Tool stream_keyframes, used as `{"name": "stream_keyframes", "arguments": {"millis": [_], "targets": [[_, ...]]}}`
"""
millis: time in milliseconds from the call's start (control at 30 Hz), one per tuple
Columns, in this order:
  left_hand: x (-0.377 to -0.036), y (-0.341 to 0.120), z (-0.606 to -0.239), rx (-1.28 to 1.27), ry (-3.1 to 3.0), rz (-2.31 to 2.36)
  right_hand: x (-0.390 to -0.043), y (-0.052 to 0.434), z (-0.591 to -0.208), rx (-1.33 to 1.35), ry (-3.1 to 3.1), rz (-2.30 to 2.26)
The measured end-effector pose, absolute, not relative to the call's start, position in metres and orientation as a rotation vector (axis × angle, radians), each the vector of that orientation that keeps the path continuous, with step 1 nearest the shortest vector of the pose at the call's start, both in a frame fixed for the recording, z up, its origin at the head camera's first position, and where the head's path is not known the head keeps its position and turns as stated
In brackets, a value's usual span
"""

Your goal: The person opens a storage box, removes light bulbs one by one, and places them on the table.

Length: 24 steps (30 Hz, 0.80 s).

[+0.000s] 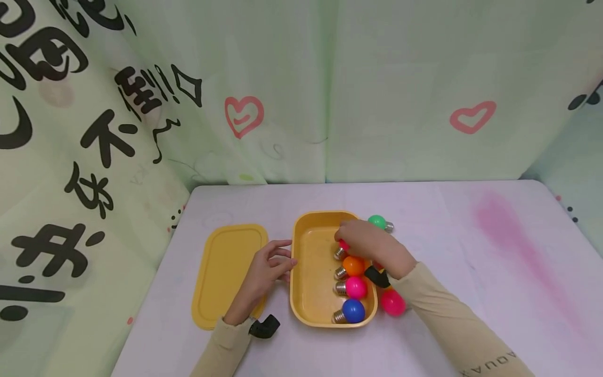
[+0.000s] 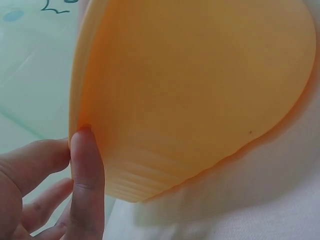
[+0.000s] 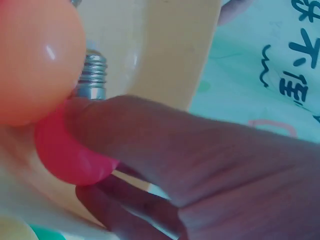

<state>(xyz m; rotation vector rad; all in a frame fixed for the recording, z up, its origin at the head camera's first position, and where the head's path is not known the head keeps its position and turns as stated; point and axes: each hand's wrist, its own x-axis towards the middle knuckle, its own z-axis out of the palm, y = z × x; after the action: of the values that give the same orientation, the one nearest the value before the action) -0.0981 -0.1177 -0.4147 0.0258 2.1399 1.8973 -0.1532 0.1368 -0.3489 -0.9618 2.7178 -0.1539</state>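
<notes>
A yellow rectangular box (image 1: 311, 262) sits mid-table. Along its right side lie an orange bulb (image 1: 352, 266), a magenta bulb (image 1: 355, 287) and a blue bulb (image 1: 352, 311). My right hand (image 1: 365, 241) reaches into the box's far right part and grips a red-pink bulb (image 1: 343, 245). In the right wrist view the fingers (image 3: 150, 145) curl round that red-pink bulb (image 3: 65, 150), beside the orange bulb (image 3: 35, 60). My left hand (image 1: 270, 264) touches the box's left wall; its fingers (image 2: 85, 175) rest straight against the box's outer wall (image 2: 200, 90).
The yellow lid (image 1: 228, 275) lies flat left of the box. A green bulb (image 1: 378, 222) and a pink bulb (image 1: 392, 302) lie on the white table (image 1: 471, 272) right of the box. Patterned cloth walls stand behind and to the left.
</notes>
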Motion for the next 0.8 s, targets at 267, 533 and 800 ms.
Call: {"name": "stream_keyframes", "arguments": {"millis": [267, 533, 800], "targets": [[-0.098, -0.117, -0.415, 0.013, 2.141, 1.896, -0.147, 0.149, -0.336, -0.933, 2.765, -0.261], [-0.099, -0.117, -0.412, 0.029, 2.145, 1.893, -0.143, 0.165, -0.328, -0.911, 2.83, -0.346], [-0.098, -0.118, -0.412, 0.022, 2.146, 1.894, -0.139, 0.181, -0.322, -0.853, 2.875, -0.428]]}}
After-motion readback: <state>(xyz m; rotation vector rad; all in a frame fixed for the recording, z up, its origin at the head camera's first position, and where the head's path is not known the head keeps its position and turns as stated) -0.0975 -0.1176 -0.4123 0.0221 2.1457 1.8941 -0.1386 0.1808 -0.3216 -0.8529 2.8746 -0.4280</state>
